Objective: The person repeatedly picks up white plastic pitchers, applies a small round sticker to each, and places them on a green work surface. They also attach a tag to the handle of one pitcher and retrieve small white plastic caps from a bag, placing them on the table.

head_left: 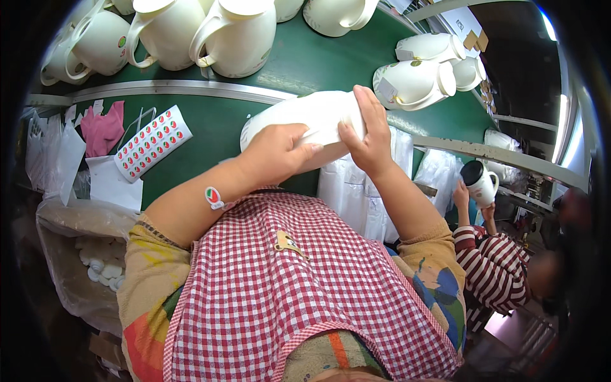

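Observation:
In front of my chest I hold a white jug [312,108] lying on its side, its narrower end to the right. My left hand [273,153] is closed on the jug's near side, thumb pointing right. My right hand [370,134] grips the right end, fingers over the far edge and thumb on top. The jug's handle cannot be made out. A small round red-and-green sticker [214,196] on a white backing is stuck to my left forearm. On the green bench to the left lies a sheet of similar stickers [153,143].
White jugs [238,38] with handles stand along the far bench; more jugs [417,83] lie at right. A pink cloth [102,130] is at left, above a plastic-lined bin [70,223] of white pieces. Clear bags [356,184] hang at the bench. A co-worker [493,264] holds a dark-topped jug.

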The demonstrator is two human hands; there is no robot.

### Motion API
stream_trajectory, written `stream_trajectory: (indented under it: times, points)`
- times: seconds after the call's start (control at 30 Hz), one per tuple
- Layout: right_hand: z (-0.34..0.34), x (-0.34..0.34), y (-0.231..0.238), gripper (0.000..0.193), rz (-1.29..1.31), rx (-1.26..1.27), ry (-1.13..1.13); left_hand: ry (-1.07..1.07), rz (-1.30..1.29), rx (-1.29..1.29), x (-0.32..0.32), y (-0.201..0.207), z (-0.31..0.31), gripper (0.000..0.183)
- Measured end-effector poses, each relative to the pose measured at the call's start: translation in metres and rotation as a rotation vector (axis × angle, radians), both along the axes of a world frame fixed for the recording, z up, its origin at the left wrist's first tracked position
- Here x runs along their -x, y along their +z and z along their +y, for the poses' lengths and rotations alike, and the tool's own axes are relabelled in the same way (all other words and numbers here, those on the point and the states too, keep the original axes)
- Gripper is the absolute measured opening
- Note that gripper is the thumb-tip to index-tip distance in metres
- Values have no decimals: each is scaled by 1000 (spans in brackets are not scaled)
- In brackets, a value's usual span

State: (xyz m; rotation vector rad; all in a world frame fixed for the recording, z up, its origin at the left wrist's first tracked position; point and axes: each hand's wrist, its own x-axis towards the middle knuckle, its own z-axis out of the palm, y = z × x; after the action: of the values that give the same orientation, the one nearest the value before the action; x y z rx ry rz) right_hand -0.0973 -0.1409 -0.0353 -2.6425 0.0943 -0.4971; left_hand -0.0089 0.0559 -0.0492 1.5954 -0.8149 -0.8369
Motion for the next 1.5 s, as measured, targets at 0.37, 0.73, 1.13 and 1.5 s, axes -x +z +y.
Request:
stream_trajectory:
  times: [0.37,0.73,1.13,1.5]
  points:
    - [-35,-24,-11,62,-236,62,540,-278,42,-69,-91,-9,-18,33]
    - [-40,-13,5,86,251,-168,53,13,-173,-103,-43,-1,-27,41]
    - [-49,7,-21,79,-70,-68,404,-299,-76,-128,-78,2,-39,32]
    - [-70,3,9,81,373,-271,311,-53,-154,-67,-37,0,-38,36]
